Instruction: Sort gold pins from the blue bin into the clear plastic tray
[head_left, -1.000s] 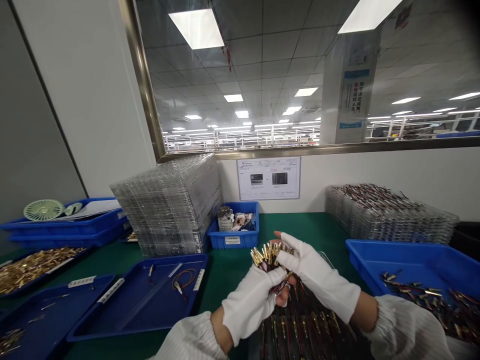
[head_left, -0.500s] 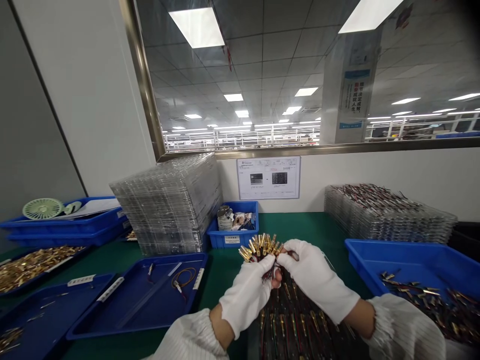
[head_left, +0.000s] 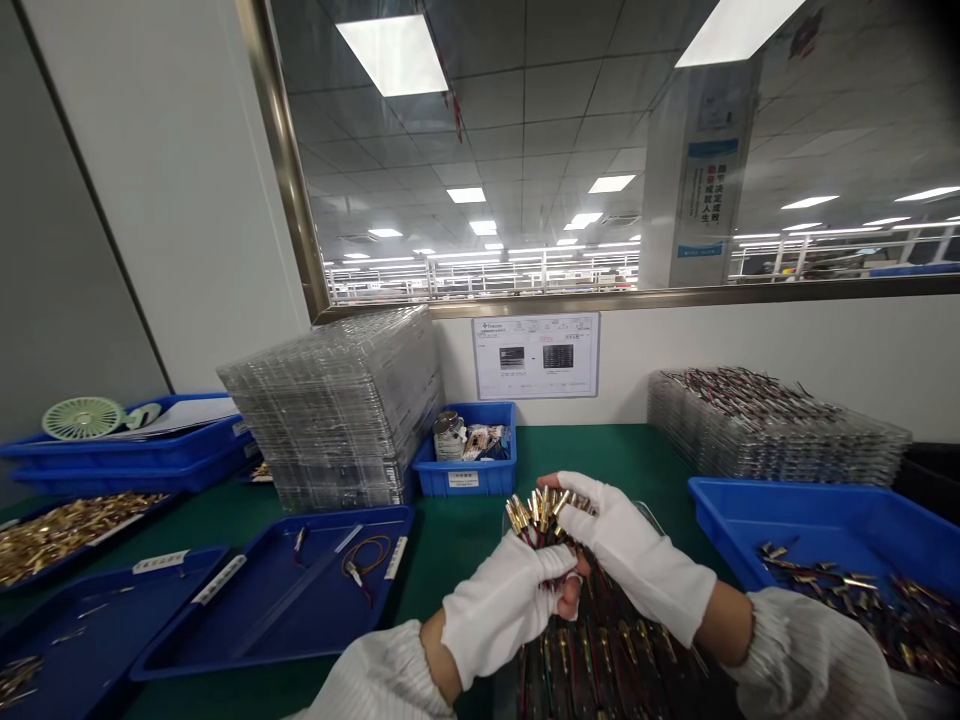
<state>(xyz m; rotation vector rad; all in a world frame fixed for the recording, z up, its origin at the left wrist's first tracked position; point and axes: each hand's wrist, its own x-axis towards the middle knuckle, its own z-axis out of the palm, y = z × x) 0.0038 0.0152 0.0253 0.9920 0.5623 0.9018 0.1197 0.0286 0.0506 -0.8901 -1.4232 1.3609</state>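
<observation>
A bundle of gold-tipped wired parts [head_left: 536,512] fans upward from my gloved left hand [head_left: 510,600], which is closed round its dark and red wires. My gloved right hand [head_left: 634,555] is at the bundle's right side, its fingers curled against the gold tips. Which single part those fingers grip, if any, is hidden. Under both hands lies a clear tray [head_left: 506,690] with rows of similar gold-tipped wired parts [head_left: 604,655]; the hands and sleeves cover some of it.
To the right stands a blue bin [head_left: 787,510] of loose wired parts, with stacked filled trays [head_left: 780,430] behind. At left are a tall stack of clear trays [head_left: 337,410], a shallow blue tray [head_left: 277,600] and gold pieces [head_left: 60,530]. A small blue box [head_left: 465,480] sits at the back.
The left hand and bundle have shifted slightly right and down. The right hand's fingers have moved from the bundle's lower right side up round its gold tips.
</observation>
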